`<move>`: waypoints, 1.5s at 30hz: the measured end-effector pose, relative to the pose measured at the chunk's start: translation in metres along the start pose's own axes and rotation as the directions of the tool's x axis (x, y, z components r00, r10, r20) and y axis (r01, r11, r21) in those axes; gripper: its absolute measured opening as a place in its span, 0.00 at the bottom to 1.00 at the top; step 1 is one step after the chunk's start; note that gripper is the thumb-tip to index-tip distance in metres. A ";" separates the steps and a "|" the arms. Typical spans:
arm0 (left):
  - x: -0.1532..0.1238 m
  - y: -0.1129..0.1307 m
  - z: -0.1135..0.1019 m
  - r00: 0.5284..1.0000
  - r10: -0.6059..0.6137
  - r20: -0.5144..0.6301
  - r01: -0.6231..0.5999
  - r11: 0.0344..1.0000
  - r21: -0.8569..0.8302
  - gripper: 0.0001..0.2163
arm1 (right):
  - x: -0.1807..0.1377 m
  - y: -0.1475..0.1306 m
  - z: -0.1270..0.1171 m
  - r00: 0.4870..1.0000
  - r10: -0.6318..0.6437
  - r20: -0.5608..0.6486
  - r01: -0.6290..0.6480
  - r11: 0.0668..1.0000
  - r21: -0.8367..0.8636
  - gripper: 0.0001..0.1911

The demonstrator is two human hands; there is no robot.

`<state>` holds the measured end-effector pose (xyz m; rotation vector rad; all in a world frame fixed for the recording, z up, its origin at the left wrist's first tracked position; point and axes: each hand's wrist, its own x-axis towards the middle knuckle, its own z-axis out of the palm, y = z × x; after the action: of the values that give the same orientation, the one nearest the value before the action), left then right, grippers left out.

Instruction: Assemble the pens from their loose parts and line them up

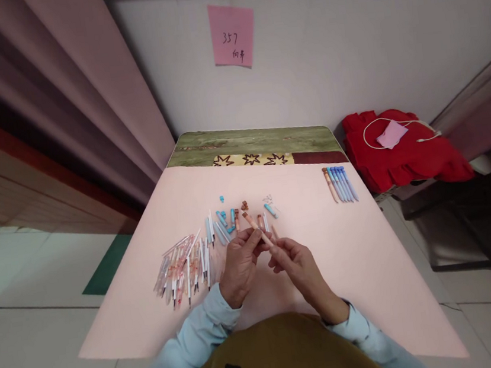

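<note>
Both my hands meet over the middle of the pink table (349, 267). My left hand (238, 263) and my right hand (298, 267) are both closed on one peach-coloured pen (258, 230), which slants up to the left between them. Just beyond the hands lie loose pen parts (231, 217): blue barrels, blue caps and small brown pieces. To the left lies a heap of several clear pen barrels and white refills (184, 266).
A row of several finished pens (340, 184), mostly blue with one brown, lies at the table's far right. A patterned cloth (254, 144) covers the far edge. A red garment with a white cable (402, 147) sits to the right. A pink note (232, 35) hangs on the wall.
</note>
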<state>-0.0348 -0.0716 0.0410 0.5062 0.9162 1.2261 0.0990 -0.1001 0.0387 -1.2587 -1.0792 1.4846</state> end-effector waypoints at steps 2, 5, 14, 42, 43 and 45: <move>0.002 0.003 0.000 1.000 0.007 -0.029 -0.007 1.000 -0.007 0.09 | 0.000 0.002 -0.001 0.999 -0.031 -0.035 0.030 0.999 -0.024 0.18; 0.002 0.007 -0.002 1.000 -0.012 -0.006 0.012 1.000 0.010 0.09 | -0.001 0.001 -0.001 0.999 -0.007 -0.032 0.008 1.000 0.023 0.17; 0.002 0.009 -0.006 1.000 -0.016 0.020 0.014 0.995 0.100 0.10 | -0.001 0.003 0.000 0.999 0.012 0.039 -0.014 0.999 0.050 0.20; 0.005 -0.017 -0.005 0.997 0.063 -0.051 -0.053 0.982 0.182 0.10 | -0.001 0.033 -0.012 0.996 -0.080 -0.046 0.073 0.987 -0.146 0.16; 0.004 -0.019 -0.006 0.998 0.051 -0.039 -0.044 0.983 0.177 0.10 | -0.003 0.034 -0.011 0.995 -0.089 -0.050 0.080 0.983 -0.162 0.15; 0.002 -0.023 -0.009 1.000 0.028 0.000 -0.028 0.986 0.167 0.10 | -0.007 0.036 -0.011 0.996 -0.089 -0.032 0.084 0.987 -0.134 0.15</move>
<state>-0.0287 -0.0778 0.0185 0.6528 1.0217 1.1808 0.1077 -0.1139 0.0046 -1.3096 -1.2083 1.3371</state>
